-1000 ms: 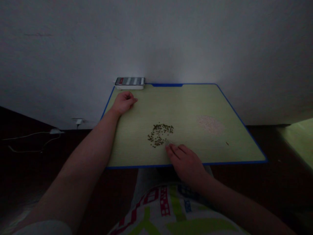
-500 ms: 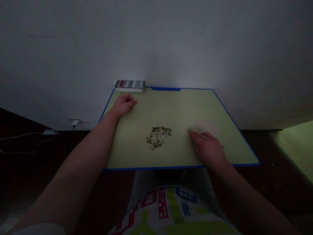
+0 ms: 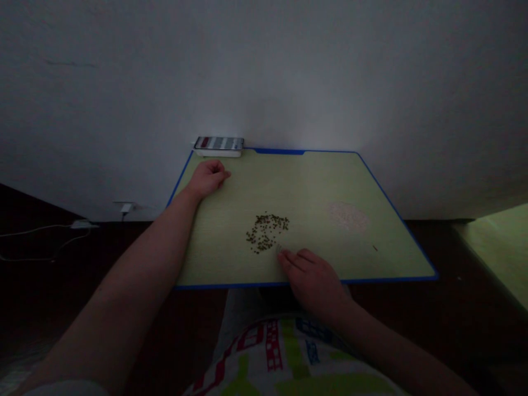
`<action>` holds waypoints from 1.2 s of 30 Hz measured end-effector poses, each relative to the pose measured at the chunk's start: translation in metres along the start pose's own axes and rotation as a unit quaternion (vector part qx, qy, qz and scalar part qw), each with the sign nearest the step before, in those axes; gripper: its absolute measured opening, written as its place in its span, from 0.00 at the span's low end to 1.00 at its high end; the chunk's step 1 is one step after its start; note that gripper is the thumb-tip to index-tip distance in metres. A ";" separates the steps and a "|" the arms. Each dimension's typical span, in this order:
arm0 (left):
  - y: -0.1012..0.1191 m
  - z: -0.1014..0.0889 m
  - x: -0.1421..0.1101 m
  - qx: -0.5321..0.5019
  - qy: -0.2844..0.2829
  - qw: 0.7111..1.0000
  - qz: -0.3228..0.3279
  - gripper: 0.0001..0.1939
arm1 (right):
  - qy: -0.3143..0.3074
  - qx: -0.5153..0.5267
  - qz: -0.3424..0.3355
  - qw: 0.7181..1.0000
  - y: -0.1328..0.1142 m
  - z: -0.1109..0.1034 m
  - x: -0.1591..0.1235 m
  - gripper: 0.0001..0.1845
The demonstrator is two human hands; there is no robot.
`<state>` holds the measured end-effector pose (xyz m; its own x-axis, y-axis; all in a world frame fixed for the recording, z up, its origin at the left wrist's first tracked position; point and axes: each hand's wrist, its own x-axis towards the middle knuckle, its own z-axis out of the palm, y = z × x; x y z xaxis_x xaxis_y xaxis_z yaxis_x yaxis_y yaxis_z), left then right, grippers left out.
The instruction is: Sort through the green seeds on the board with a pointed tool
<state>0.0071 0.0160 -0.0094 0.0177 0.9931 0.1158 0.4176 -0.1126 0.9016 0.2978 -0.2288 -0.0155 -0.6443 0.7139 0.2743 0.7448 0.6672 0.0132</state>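
Observation:
Small dark-green beans or seeds (image 3: 268,226) lie scattered in a loose patch on the pale yellow-green tabletop (image 3: 272,184). Just right of this patch's near end is my right hand (image 3: 313,278), palm down, fingers pressed together. A small pale, thin tip shows at its fingertips; I cannot make out what it belongs to. My left hand (image 3: 208,179) rests loosely curled at the far left of the tabletop, with nothing visible in it. Farther right, pale rice-like grains (image 3: 350,216) form a second patch, apart from both hands.
A phone (image 3: 219,143) lies on a white box (image 3: 218,153) at the back left corner, by the wall. One thin brown stick-like piece (image 3: 375,248) is near the right edge. A white plug (image 3: 127,208) and cable (image 3: 82,224) are at left, beyond the table.
My right hand has moved left and nearer to me, from the pale grains to the green beans. The pale patch and brown piece are now uncovered. My left hand stays put.

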 end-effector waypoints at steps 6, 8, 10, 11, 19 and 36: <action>-0.003 -0.001 0.001 -0.005 -0.006 1.000 0.012 0.12 | -0.035 -0.019 0.036 0.999 0.003 0.005 0.020 0.22; -0.003 -0.001 0.001 -0.008 -0.007 1.000 0.007 0.12 | -0.049 -0.027 0.051 0.997 0.005 0.005 0.019 0.23; -0.002 -0.001 0.001 -0.010 -0.009 1.000 0.005 0.12 | -0.058 -0.043 0.069 0.995 0.009 0.005 0.017 0.23; -0.003 -0.001 0.001 -0.011 -0.010 1.000 0.006 0.12 | -0.059 -0.052 0.078 0.994 0.011 0.005 0.016 0.23; -0.003 -0.001 0.001 -0.010 -0.005 1.000 0.006 0.13 | -0.062 -0.053 0.078 0.994 0.030 0.004 0.017 0.24; -0.005 -0.002 0.002 -0.008 -0.012 1.000 0.008 0.12 | -0.037 -0.088 0.132 0.987 0.063 0.000 0.006 0.23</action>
<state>0.0034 0.0182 -0.0126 0.0466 0.9917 0.1202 0.4028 -0.1288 0.9062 0.3411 -0.1827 -0.0134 -0.4292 0.8762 0.2191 0.9031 0.4126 0.1190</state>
